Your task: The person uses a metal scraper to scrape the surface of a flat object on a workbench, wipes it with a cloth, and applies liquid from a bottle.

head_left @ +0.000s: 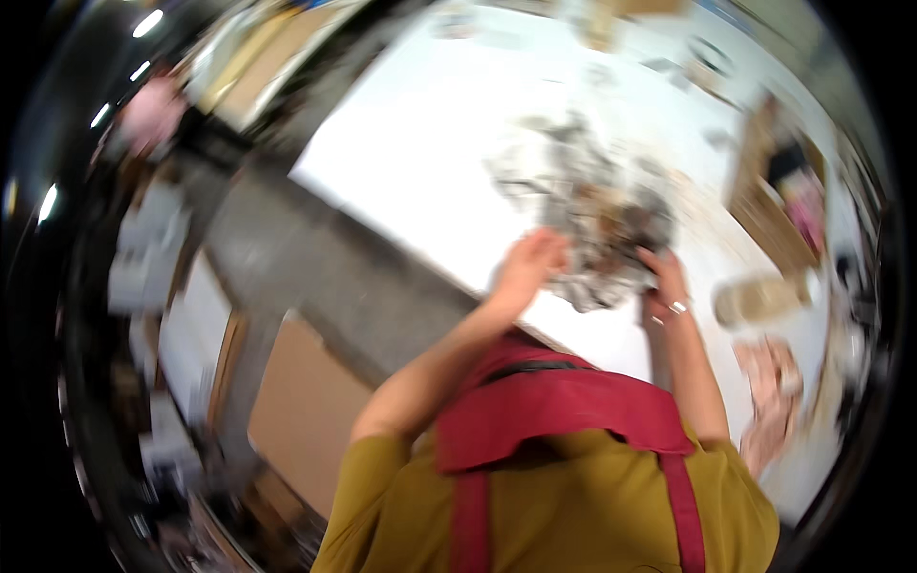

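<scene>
A heap of crumpled grey and brown material [602, 220], smeared by motion, lies on the white table in front of me. It looks like stained cloth or paper, but the blur hides its kind. My left hand [530, 269] is at its near left edge, with the fingers blurred against it. At its near right side is my right hand [666, 279], a bracelet round the wrist. The fingers of that hand curl at a dark grey lump [650, 229] in the heap; what exactly they hold is unclear.
The white table [401, 143] bears a wooden box [778, 229] with dark and pink things inside, a bottle of yellowish liquid [759, 301], and pinkish-tan pieces [772, 382] at the right. Left on the floor stand a brown board [306, 411] and cartons. A person in pink [153, 115] is farther off.
</scene>
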`<state>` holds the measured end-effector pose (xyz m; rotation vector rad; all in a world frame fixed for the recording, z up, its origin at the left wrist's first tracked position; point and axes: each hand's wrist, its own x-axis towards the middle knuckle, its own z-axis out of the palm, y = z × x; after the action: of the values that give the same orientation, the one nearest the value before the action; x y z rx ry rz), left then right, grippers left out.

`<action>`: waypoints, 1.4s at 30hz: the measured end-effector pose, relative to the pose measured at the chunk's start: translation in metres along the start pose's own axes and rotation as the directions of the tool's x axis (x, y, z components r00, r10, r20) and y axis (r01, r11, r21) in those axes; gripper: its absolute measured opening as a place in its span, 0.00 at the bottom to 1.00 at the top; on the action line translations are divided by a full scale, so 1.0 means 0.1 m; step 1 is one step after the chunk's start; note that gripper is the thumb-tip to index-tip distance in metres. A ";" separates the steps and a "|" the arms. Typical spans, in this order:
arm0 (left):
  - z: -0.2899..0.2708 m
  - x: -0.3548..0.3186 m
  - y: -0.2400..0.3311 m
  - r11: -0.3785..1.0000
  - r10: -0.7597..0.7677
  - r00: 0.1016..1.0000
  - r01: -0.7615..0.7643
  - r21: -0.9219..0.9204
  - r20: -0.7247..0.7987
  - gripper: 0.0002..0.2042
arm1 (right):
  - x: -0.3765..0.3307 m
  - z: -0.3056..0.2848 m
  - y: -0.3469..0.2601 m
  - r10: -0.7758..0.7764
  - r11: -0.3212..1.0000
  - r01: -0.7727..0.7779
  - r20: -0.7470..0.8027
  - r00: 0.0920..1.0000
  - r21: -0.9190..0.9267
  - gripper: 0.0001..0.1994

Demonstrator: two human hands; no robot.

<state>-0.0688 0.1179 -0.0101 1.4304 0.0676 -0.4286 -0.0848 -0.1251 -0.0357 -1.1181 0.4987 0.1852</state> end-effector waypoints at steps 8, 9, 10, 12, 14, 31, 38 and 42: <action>0.24 0.20 0.22 0.990 -0.103 0.969 0.080 0.113 0.224 0.09 | -0.13 0.11 -0.08 -0.050 0.912 -0.024 0.167 0.985 0.410 0.18; 0.26 0.23 0.19 0.989 -0.125 0.959 0.102 0.103 0.256 0.09 | -0.15 0.14 -0.08 -0.053 0.882 -0.044 0.191 0.980 0.470 0.18; 0.27 0.26 0.17 0.988 -0.143 0.949 0.119 0.102 0.279 0.09 | -0.17 0.15 -0.09 -0.062 0.848 -0.062 0.214 0.975 0.526 0.18; 0.30 0.33 0.11 0.983 -0.177 0.930 0.152 0.101 0.322 0.09 | -0.13 0.12 0.02 -0.090 0.773 -0.072 0.222 0.971 0.630 0.18; 0.33 0.38 0.06 0.979 -0.197 0.908 0.164 0.119 0.370 0.10 | -0.16 0.21 0.02 -0.093 0.646 -0.093 0.199 0.976 0.757 0.18; 0.35 0.45 0.08 0.958 -0.249 0.860 0.151 0.245 0.445 0.09 | 0.04 0.54 0.10 -0.030 0.949 0.098 -0.224 0.974 0.300 0.09; 0.30 0.41 0.18 0.960 -0.189 0.898 0.085 0.266 0.397 0.10 | -0.13 0.79 -0.01 0.092 0.952 -0.035 -0.177 0.980 0.303 0.10; 0.31 0.41 0.18 0.963 -0.181 0.904 0.084 0.254 0.387 0.10 | -0.08 0.75 0.02 0.016 0.955 0.029 -0.148 0.989 0.296 0.09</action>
<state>-0.0315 0.0796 -0.0007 1.5426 -0.2312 -0.8664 -0.0712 -0.0558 -0.0079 -0.8413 0.6338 0.0180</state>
